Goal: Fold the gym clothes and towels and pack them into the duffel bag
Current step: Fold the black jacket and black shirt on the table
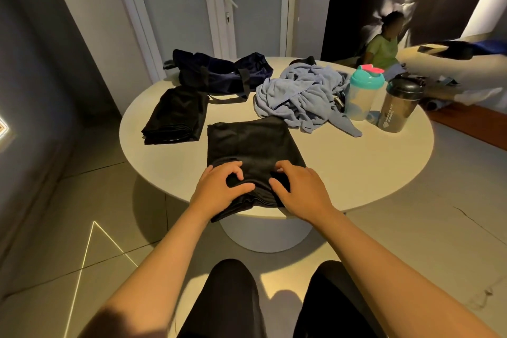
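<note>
A black garment (252, 145) lies partly folded on the round white table (384, 162), its near end hanging over the front edge. My left hand (219, 186) and my right hand (299, 186) both rest on its near end, fingers curled and pinching bunched fabric. A folded black garment (175, 115) lies to the left. Behind it sits the dark navy duffel bag (219, 71). A crumpled light blue towel (304, 96) is heaped at the back right.
Two shaker bottles stand at the table's right: a teal-lidded one (362, 93) and a dark one (400, 104). A seated person in a green shirt (384, 46) is behind the table. A white door (219, 3) is at the back.
</note>
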A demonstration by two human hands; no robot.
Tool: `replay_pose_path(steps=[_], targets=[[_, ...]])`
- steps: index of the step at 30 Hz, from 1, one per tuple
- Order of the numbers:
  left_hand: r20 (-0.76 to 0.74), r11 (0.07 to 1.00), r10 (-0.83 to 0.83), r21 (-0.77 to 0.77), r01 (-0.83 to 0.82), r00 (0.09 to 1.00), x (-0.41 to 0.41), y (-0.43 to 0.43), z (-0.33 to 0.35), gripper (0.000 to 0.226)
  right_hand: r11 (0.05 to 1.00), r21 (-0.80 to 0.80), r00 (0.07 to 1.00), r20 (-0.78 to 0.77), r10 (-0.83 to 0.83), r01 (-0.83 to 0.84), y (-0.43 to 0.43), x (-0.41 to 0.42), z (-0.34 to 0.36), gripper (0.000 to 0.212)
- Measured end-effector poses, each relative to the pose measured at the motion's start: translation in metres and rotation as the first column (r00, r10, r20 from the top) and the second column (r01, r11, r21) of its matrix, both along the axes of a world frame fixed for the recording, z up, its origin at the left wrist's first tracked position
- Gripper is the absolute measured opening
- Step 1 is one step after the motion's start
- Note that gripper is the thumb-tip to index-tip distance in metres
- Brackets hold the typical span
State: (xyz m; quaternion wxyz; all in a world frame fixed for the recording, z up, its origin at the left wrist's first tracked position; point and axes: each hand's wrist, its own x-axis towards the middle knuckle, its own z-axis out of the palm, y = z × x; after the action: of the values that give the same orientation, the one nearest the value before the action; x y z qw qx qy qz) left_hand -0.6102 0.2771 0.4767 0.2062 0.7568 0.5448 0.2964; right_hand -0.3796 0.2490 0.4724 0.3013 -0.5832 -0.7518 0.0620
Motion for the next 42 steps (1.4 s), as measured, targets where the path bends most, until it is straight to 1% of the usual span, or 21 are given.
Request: replay_pose_path(steps=[2,5,7,8,10,12,13,14,17,19,21,24,26,27,30,32,35,36,38,40,42], targets=[[-0.006,1.000,-0.007,0.017,0.007,1.000,0.001,-0.001,-0.001,0.023,0.998,0.042,0.999,-0.031,0.041,-0.039,-0.003,0.009,-0.004,0.032],[-0.003,0.993,-0.008,0.114,0.008,1.000,-0.002,-0.009,-0.008,0.020,0.998,0.060,0.997,-0.081,-0.021,0.026,-0.005,0.011,-0.011,0.029],[-0.013,0.991,-0.049,0.126,0.051,0.999,-0.007,-0.019,-0.010,0.035,0.996,0.043,0.997,-0.032,-0.070,0.072,-0.006,0.009,-0.015,0.028],[-0.064,0.987,-0.097,0.118,0.104,0.993,-0.011,-0.024,-0.010,0.046,0.996,0.040,0.996,0.001,-0.085,0.085,-0.006,0.009,-0.016,0.029],[-0.199,0.977,-0.187,0.066,0.203,0.962,-0.016,-0.032,-0.007,0.070,0.994,0.033,0.994,0.029,-0.102,0.101,-0.005,0.008,-0.016,0.031],[-0.220,0.971,-0.233,-0.008,0.237,0.947,-0.020,-0.035,-0.003,0.084,0.993,0.054,0.993,0.041,-0.108,0.106,-0.004,0.007,-0.016,0.031],[-0.203,0.969,-0.247,-0.024,0.247,0.948,-0.021,-0.034,-0.002,0.083,0.992,0.072,0.993,0.049,-0.109,0.105,-0.005,0.006,-0.016,0.032],[-0.193,0.965,-0.261,-0.027,0.261,0.946,-0.022,-0.033,-0.001,0.076,0.991,0.085,0.993,0.052,-0.103,0.098,-0.005,0.006,-0.016,0.032],[-0.192,0.951,-0.310,-0.042,0.308,0.931,-0.024,-0.028,-0.002,0.049,0.995,0.092,1.000,0.017,-0.026,0.024,-0.010,0.008,-0.013,0.030],[-0.163,0.945,-0.327,-0.080,0.318,0.931,-0.027,-0.027,-0.002,0.042,0.997,0.074,1.000,-0.020,0.021,-0.020,-0.012,0.009,-0.009,0.029],[-0.144,0.945,-0.327,-0.082,0.318,0.934,-0.030,-0.027,0.000,0.036,0.996,0.061,0.997,-0.043,0.063,-0.061,-0.013,0.009,-0.007,0.030],[-0.031,0.962,-0.268,-0.049,0.267,0.963,-0.029,-0.027,0.001,0.021,0.991,0.076,0.990,-0.081,0.114,-0.108,-0.012,0.010,-0.007,0.033],[0.000,0.978,-0.210,-0.005,0.210,0.978,-0.025,-0.030,-0.002,0.018,0.995,0.042,0.980,-0.177,0.091,-0.085,-0.013,0.010,-0.007,0.032],[0.024,0.984,-0.177,0.022,0.177,0.984,-0.022,-0.032,-0.004,0.019,0.997,0.031,0.978,-0.191,0.079,-0.074,-0.012,0.009,-0.006,0.032],[0.183,0.997,-0.053,0.060,0.043,0.982,-0.011,-0.035,-0.004,0.020,0.991,0.077,0.985,-0.124,0.117,-0.108,-0.012,0.008,-0.004,0.039],[0.296,0.999,0.027,0.029,-0.037,0.955,-0.004,-0.037,0.001,0.018,0.987,0.090,0.979,-0.143,0.142,-0.130,-0.014,0.009,-0.001,0.044],[0.493,0.989,0.141,-0.034,-0.143,0.859,0.001,-0.037,0.011,0.019,0.990,0.091,0.977,-0.173,0.121,-0.107,-0.015,0.011,0.000,0.046],[0.523,0.983,0.173,-0.046,-0.175,0.835,0.000,-0.035,0.016,0.019,0.992,0.078,0.977,-0.182,0.114,-0.101,-0.015,0.011,0.001,0.045],[0.518,0.974,0.222,-0.072,-0.216,0.826,-0.001,-0.030,0.023,0.021,0.993,0.020,0.967,-0.225,0.121,-0.119,-0.016,0.011,0.003,0.038],[0.499,0.973,0.223,-0.070,-0.218,0.837,-0.001,-0.026,0.030,0.022,0.991,-0.001,0.935,-0.332,0.123,-0.131,-0.016,0.013,0.008,0.032],[0.504,0.976,0.205,-0.040,-0.214,0.839,0.000,-0.020,0.037,0.023,0.997,-0.002,0.886,-0.459,0.064,-0.073,-0.014,0.014,0.015,0.025]])
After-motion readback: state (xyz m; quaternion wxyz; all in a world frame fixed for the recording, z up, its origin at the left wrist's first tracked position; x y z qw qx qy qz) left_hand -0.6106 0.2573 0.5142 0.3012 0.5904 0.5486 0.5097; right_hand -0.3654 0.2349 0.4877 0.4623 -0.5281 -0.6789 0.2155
